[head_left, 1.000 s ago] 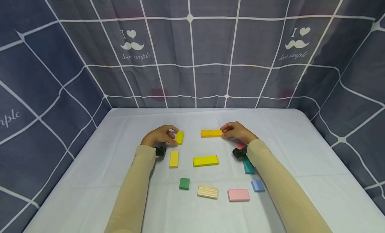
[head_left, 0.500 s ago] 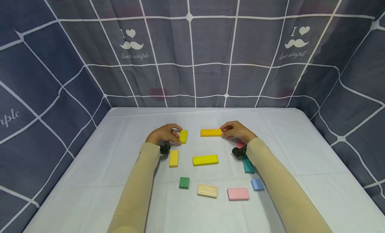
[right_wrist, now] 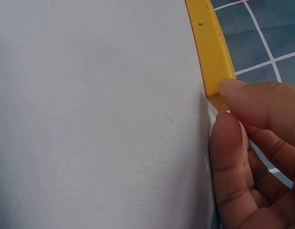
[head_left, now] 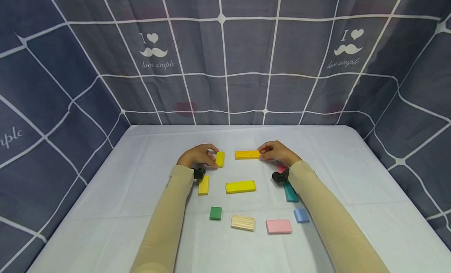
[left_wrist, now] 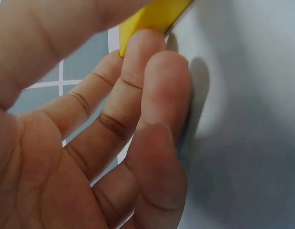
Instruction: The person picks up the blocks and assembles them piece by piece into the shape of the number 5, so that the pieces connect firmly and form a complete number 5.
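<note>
The left hand (head_left: 199,155) has bent fingers and holds the short yellow block (head_left: 220,160), with the thumb near its lower end and a fingertip near its upper end. The right hand (head_left: 278,152) is narrow; it pinches the right end of the orange-yellow block (head_left: 246,155). These 2 blocks lie apart, near the far side of the worktop (head_left: 176,136).

In each of the 2 wrist views, the held block is cut off by the top edge; of the short yellow block only a small part is seen, so its full contact is hard to make out. The left black wrist device (head_left: 199,173) covers the top of a paler yellow block (head_left: 203,187). Near the right wrist, a red block (head_left: 282,169) is mostly hidden, and the right sleeve (head_left: 327,206) covers part of a teal block (head_left: 290,193).
</note>
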The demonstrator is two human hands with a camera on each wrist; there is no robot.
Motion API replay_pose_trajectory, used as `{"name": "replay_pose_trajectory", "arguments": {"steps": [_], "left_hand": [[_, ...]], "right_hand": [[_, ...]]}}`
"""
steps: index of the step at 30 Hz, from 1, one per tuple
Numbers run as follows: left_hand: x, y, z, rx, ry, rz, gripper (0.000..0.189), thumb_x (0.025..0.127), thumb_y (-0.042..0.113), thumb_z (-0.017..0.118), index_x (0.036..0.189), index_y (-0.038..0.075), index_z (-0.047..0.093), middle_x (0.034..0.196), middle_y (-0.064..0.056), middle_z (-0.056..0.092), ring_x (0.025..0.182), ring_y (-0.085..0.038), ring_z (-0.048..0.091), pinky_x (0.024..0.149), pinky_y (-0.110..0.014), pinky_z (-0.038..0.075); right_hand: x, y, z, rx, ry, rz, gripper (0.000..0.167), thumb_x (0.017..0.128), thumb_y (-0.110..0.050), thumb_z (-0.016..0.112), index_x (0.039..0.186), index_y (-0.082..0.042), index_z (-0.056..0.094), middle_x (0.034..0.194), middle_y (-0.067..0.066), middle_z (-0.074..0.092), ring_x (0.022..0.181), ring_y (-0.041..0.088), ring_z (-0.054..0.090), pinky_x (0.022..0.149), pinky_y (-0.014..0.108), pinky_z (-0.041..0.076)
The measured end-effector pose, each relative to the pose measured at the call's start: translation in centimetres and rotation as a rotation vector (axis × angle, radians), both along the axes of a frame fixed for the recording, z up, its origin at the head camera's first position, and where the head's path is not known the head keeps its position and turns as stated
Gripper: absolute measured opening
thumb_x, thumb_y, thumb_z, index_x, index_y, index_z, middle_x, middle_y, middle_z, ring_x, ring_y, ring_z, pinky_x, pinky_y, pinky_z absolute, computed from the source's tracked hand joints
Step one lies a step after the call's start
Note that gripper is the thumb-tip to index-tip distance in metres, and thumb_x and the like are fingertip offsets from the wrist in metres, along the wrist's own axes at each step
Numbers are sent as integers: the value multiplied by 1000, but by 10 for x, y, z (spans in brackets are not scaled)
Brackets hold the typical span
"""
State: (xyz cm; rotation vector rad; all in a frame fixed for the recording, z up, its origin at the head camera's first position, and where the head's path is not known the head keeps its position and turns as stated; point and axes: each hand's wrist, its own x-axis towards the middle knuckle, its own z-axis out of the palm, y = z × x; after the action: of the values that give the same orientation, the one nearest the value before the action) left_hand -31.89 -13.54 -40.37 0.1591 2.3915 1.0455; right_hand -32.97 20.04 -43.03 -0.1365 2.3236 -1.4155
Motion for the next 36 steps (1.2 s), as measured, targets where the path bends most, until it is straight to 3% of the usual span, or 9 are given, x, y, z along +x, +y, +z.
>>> {"name": "replay_pose_trajectory", "arguments": {"steps": [28,36], "left_hand": [[-3,25,2,-68,-17,-18,64,89,13,90,145,13,60,108,-7,68,88,-19,59,83,-29,48],[0,30,1,-51,-12,12,62,89,12,90,144,13,62,108,-7,68,89,-20,58,81,-28,49]], "right_hand": [[0,1,0,1,3,7,37,99,3,73,134,9,64,112,10,64,99,21,57,83,19,54],[0,1,0,-12,4,23,40,99,2,74,136,10,63,113,11,64,98,19,57,82,19,53]]}}
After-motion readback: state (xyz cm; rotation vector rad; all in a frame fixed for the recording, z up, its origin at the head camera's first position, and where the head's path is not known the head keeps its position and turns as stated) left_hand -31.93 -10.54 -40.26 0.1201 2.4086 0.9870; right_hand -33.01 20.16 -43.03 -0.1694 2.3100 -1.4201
